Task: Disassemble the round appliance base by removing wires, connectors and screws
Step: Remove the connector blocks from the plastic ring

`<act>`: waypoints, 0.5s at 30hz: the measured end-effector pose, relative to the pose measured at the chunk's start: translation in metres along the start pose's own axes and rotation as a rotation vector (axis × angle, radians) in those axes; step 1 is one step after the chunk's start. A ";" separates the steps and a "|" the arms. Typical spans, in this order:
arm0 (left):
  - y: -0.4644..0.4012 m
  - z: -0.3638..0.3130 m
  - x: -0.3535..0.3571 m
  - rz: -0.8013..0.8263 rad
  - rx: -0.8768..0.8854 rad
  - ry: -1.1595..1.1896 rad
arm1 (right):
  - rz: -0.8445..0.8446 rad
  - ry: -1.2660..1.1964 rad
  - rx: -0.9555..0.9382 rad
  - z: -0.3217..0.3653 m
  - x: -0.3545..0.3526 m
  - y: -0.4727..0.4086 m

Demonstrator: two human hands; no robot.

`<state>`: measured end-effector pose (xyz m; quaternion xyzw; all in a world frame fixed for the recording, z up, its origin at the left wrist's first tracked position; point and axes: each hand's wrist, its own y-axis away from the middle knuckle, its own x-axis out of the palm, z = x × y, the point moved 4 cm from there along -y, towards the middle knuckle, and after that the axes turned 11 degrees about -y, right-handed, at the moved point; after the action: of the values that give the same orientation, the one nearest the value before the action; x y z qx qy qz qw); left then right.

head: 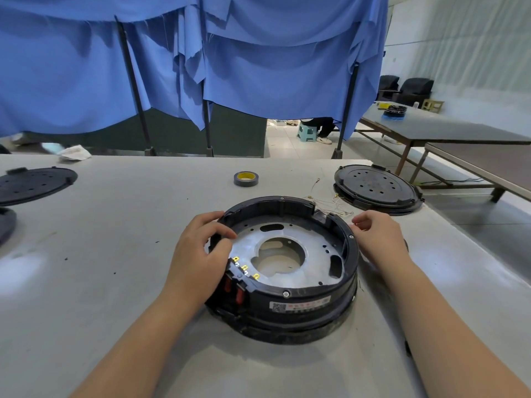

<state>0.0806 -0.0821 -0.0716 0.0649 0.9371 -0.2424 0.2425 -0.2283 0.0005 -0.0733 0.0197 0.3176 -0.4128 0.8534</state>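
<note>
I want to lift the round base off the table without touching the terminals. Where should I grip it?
Grip the base by its black outer rim, one hand from each side. The rim stands tall and bare there, while the gold terminals sit at the front left.

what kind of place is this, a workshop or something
Probably a workshop for taking appliances apart: a round appliance base on a worktable, spare black covers, blue cloth partitions.
</note>
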 end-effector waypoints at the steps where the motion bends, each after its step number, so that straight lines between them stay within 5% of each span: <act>1: 0.000 0.000 0.000 0.000 -0.002 0.011 | 0.001 0.035 -0.004 0.000 0.000 0.000; 15: 0.000 0.002 0.001 0.005 -0.013 0.046 | 0.196 0.074 -0.094 0.011 0.008 0.008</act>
<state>0.0805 -0.0825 -0.0736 0.0713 0.9439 -0.2343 0.2217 -0.2132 -0.0032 -0.0706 0.0260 0.3642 -0.3109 0.8775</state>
